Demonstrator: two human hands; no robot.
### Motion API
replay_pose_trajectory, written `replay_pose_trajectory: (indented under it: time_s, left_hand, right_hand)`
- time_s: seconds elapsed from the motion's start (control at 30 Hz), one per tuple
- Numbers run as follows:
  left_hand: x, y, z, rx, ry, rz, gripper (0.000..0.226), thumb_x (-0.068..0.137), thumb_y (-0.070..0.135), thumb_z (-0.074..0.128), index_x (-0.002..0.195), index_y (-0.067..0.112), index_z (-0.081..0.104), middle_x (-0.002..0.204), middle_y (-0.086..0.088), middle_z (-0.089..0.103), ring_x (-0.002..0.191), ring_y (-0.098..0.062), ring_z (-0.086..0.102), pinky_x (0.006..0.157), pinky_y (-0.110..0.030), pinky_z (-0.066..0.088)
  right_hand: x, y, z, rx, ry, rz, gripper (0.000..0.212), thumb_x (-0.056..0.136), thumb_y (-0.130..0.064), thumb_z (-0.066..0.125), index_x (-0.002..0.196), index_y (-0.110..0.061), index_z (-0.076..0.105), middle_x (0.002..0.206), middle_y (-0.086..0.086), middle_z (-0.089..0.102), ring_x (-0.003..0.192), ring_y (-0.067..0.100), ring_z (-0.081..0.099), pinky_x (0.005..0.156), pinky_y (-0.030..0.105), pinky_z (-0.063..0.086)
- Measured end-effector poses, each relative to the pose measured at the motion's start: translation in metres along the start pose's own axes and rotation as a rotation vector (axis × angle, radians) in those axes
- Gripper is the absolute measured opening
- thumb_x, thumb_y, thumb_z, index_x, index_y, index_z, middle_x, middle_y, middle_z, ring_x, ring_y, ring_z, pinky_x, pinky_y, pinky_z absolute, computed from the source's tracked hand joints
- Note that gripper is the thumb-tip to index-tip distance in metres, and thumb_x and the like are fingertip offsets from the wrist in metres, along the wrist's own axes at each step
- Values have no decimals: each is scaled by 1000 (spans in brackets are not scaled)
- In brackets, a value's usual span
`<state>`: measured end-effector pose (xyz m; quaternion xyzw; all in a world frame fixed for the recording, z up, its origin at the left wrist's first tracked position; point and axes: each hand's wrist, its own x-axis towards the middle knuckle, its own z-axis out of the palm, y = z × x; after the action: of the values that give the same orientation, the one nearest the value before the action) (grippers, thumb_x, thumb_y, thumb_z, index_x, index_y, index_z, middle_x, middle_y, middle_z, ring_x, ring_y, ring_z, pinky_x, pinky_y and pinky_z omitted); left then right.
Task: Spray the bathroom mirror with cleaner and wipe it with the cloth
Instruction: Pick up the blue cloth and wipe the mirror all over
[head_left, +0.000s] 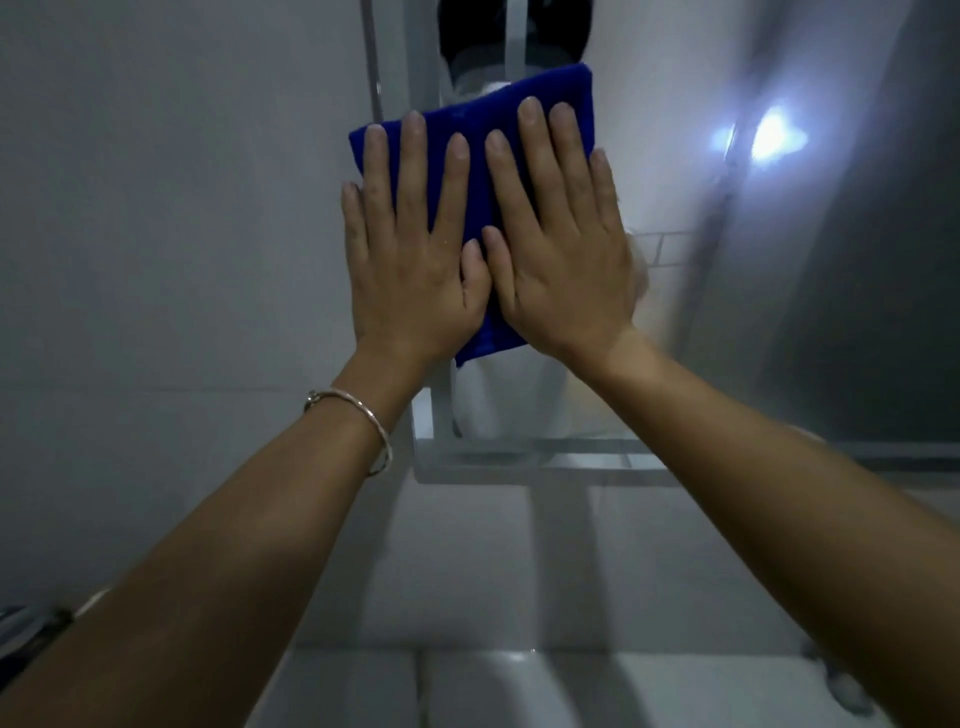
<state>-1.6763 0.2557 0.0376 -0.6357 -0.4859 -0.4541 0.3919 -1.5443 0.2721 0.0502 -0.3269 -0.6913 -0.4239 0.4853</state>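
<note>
We press the blue cloth (561, 85) flat against the bathroom mirror (649, 182) with both hands. Our left hand (410, 249) lies on the cloth's left half, fingers straight and spread. Our right hand (561, 249) lies on the right half in the same way, with the thumbs side by side at the centre. The cloth sits near the mirror's left edge. A silver bracelet (363, 415) circles the left wrist. A bright light glare (774, 137) shows to the right. A white washbasin (467, 686) lies below.

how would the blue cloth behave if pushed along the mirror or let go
The folded blue fabric cloth looks soft and floppy, kept flat by the left hand and right hand. It likely slides easily on the smooth mirror, and would probably drop if released.
</note>
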Motion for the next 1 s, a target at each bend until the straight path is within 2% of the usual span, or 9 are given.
replay_pose_trajectory:
  time_s: [0.37, 0.57, 0.63, 0.73, 0.9, 1.0]
  left_hand:
    - [-94, -2, 19, -153, -46, -167, 54, 97, 22, 33, 142, 3, 10, 149, -31, 18, 140, -40, 18, 113, -50, 11]
    - [-135, -3, 28, -210, -80, -228, 53, 99, 27, 26, 144, 8, 8, 151, -26, 12, 142, -37, 15, 115, -51, 11]
    - [-150, -4, 31, -207, -93, -218, 58, 99, 30, 22, 149, 14, -3, 151, -20, 7, 142, -35, 13, 116, -51, 11]
    - [-166, -4, 36, -212, -100, -206, 63, 99, 31, 20, 144, 25, -24, 151, -16, 3, 143, -34, 11, 117, -49, 12]
    - [-189, 3, 43, -276, -73, -251, 67, 98, 28, 26, 145, 27, -23, 150, -18, 4, 142, -35, 13, 114, -52, 20]
    - [-200, 9, 47, -319, -59, -266, 67, 99, 26, 26, 146, 26, -21, 149, -21, 4, 141, -38, 14, 111, -54, 26]
  right_hand:
    - [-64, -31, 17, -30, -49, -186, 49, 99, -32, 36, 140, -5, 41, 142, 20, 44, 132, 34, 37, 111, 45, 23]
    - [-97, -42, 27, -42, -46, -241, 48, 99, -32, 34, 139, -6, 42, 140, 17, 47, 132, 31, 37, 110, 44, 27]
    - [-111, -46, 31, -40, -56, -247, 48, 99, -32, 33, 139, -7, 41, 141, 16, 46, 132, 30, 34, 112, 43, 24]
    - [-126, -50, 35, -27, -61, -249, 47, 100, -32, 32, 139, -7, 41, 141, 16, 47, 132, 29, 33, 114, 41, 18]
    - [-147, -53, 37, -3, -81, -281, 47, 100, -32, 34, 139, -8, 41, 141, 15, 46, 133, 28, 33, 113, 41, 18]
    - [-157, -52, 37, 8, -93, -310, 47, 99, -32, 36, 141, -8, 39, 146, 12, 34, 134, 28, 32, 113, 41, 19]
